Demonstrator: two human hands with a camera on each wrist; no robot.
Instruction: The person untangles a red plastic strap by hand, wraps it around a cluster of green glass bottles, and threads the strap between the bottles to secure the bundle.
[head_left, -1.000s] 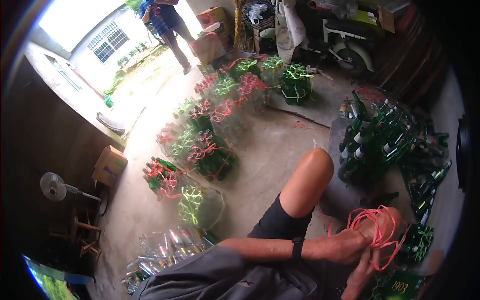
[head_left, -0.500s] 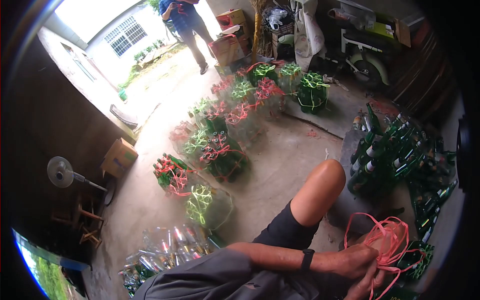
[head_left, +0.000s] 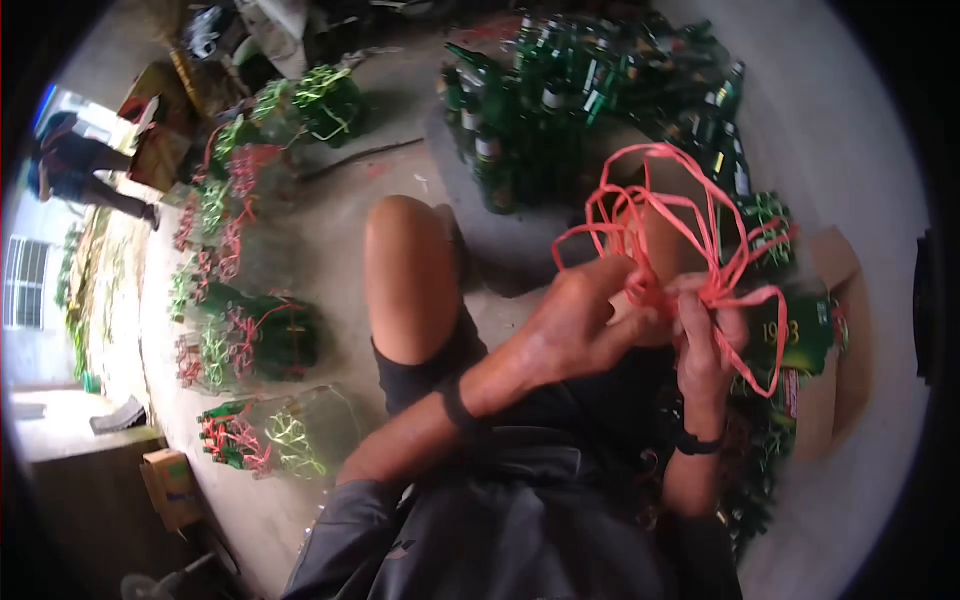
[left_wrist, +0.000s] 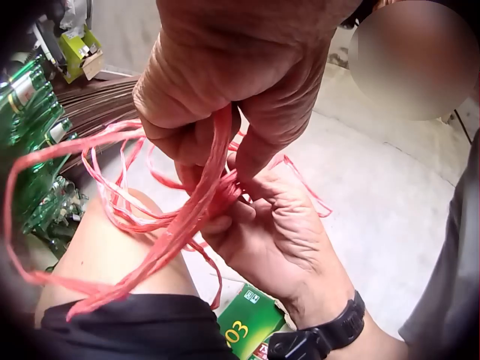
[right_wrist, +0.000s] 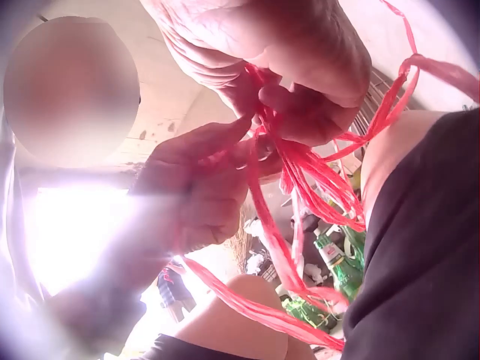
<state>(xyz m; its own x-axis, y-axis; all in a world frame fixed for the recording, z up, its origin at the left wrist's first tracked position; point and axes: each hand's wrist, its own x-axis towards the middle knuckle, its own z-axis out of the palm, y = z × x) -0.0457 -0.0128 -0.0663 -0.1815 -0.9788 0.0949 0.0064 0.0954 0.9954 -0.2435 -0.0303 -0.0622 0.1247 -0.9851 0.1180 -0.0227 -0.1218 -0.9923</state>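
Above the lap in the head view, the left hand (head_left: 585, 318) pinches a bundle of red plastic twine (head_left: 652, 290). The right hand (head_left: 712, 345) grips the same bundle just beside it, fingers curled. Loose loops rise and spread over the knee and hang past the right hand. The left wrist view has the left hand (left_wrist: 240, 82) above, with twine (left_wrist: 191, 214) gathered between it and the right hand (left_wrist: 274, 240). From the right wrist, thumbs and fingertips meet at the gathered strands (right_wrist: 319, 184); exactly how the strands cross there is hidden by fingers.
Loose green bottles (head_left: 510, 150) are heaped ahead. Bottle bundles tied with red and green twine (head_left: 325, 90) stand on the floor at left. A green box (head_left: 795, 340) and open cardboard (head_left: 840, 350) lie at right. A person (head_left: 85, 165) stands at far left.
The head view has turned, so the tied bundles and the standing person now appear farther left and the hands nearer the centre. Both hands still hold the twine, whose loops have shifted and spread.
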